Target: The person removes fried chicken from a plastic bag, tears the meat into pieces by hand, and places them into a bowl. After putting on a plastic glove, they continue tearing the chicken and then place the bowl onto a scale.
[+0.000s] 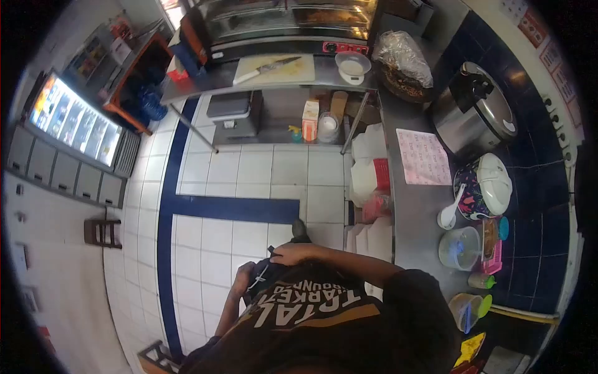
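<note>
Both my hands are at my waist, against dark cloth (260, 269) at the hem of my black printed shirt (311, 305). My right hand (293, 254) reaches across from the right with curled fingers, and a short black strap end pokes out at its fingertips. My left hand (243, 278) is closed at the cloth's left edge, its fingers partly hidden. A thin white cord (258, 278) hangs between the two hands.
A steel counter (414, 206) runs along my right, bearing a large steel pot (473, 112), a floral rice container (479, 187) and plastic tubs. Ahead, a steel table holds a cutting board (293, 71) with a knife (268, 70) and a scale (353, 67). A small stool (103, 232) stands left.
</note>
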Demonstrator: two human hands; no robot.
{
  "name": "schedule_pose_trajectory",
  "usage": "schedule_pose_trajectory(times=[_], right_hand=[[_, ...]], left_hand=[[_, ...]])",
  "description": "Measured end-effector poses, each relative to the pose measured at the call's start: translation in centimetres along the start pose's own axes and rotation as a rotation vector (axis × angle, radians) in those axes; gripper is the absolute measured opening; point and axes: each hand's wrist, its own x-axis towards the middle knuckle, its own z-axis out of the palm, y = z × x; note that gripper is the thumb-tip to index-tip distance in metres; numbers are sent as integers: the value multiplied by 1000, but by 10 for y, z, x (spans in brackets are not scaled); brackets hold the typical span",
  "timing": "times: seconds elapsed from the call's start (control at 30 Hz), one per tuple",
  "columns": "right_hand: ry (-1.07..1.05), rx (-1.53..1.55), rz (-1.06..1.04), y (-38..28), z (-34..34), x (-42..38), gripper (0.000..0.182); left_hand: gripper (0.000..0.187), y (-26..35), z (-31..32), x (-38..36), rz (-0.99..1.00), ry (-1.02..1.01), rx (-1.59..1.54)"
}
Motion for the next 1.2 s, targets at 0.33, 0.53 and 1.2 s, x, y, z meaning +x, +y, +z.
schedule_pose_trajectory(times=[0.33,0.53,1.2], right_hand=[[639,397,224,128,-164,6,35],[942,501,253,173,-265,-56,27],[1943,-406,528,168,-659,-249,89]], left_hand=[[37,252,11,178,191,-81,472],[38,340,58,245,313,-241,402],[47,704,351,532,1019,-322,395]])
